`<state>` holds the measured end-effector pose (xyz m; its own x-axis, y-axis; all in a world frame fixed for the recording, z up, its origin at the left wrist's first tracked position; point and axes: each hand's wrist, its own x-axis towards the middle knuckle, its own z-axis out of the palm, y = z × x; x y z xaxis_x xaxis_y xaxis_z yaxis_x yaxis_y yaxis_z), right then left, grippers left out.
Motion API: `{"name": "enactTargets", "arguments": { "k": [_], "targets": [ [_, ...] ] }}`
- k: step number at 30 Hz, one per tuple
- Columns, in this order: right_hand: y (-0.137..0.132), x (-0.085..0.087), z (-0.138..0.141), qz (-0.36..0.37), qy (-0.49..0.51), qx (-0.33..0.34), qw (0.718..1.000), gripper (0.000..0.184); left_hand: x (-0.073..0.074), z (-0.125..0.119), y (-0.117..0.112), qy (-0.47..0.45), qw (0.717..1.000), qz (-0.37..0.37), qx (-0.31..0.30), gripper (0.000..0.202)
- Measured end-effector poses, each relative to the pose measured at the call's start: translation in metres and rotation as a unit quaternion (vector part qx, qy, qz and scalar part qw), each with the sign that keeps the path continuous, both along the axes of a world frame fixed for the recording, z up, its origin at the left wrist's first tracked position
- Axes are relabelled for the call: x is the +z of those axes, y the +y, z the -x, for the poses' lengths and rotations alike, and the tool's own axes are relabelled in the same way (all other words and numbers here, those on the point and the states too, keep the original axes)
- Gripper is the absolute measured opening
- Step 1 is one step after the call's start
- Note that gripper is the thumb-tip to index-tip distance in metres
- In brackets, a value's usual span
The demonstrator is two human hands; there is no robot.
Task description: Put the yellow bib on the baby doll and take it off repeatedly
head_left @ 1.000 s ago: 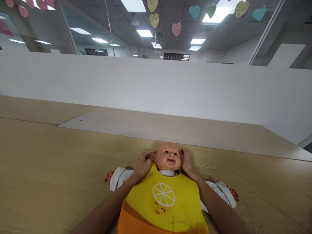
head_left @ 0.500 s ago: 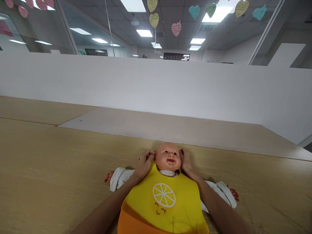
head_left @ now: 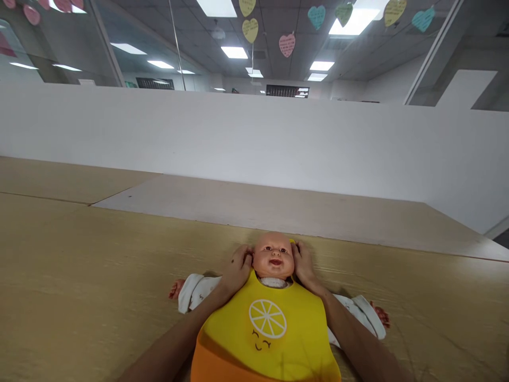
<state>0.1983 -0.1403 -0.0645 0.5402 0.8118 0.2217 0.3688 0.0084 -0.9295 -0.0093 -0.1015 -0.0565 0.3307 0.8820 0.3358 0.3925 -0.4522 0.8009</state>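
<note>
A baby doll (head_left: 272, 255) lies on its back, its head toward the far side and its white-sleeved arms spread to both sides. Over its chest is a yellow bib (head_left: 298, 323) with a white lemon slice, a smiling face and an orange lower part. At the left of the doll's head, my left hand (head_left: 238, 268) is closed on the bib's neck strap, the fingertips partly hidden. My right hand (head_left: 304, 265) is closed at the other side of the head, where a bit of yellow strap shows above the fingers.
The doll rests on a light wooden tabletop (head_left: 99, 281). Beyond it are a pale panel (head_left: 258, 204) and a low white wall (head_left: 238, 138). Glass above the wall carries heart-shaped notes (head_left: 287, 45).
My left hand has turned slightly at the doll's head, its fingers tucked closer in. My right hand has barely shifted, and the doll and bib lie nearly as before.
</note>
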Motion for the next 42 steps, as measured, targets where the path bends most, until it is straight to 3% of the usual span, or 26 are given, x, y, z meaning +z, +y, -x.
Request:
{"name": "enactTargets", "arguments": {
  "k": [12, 19, 28, 35, 42],
  "targets": [
    [-0.002, 0.006, 0.003, -0.001, 0.067, -0.006, 0.998, 0.035, 0.011, -0.002, -0.003, -0.056, 0.997, 0.059, 0.007, 0.017],
    [-0.003, 0.008, 0.003, -0.024, 0.096, -0.013, 0.995, 0.032, 0.01, -0.001, -0.002, -0.116, 0.991, 0.057, 0.023, 0.018],
    [0.004, 0.027, -0.011, -0.073, 0.161, -0.045, 0.983, 0.025, 0.007, 0.0, 0.002, -0.144, 0.988, 0.055, 0.029, 0.017],
    [-0.004, 0.051, -0.01, -0.078, 0.238, -0.006, 0.968, 0.03, 0.001, -0.002, 0.008, -0.171, 0.982, 0.072, 0.028, 0.014],
    [-0.01, 0.064, -0.003, -0.072, 0.258, 0.022, 0.963, 0.032, 0.008, -0.002, 0.006, -0.178, 0.98, 0.082, 0.024, 0.011]
  ]
}}
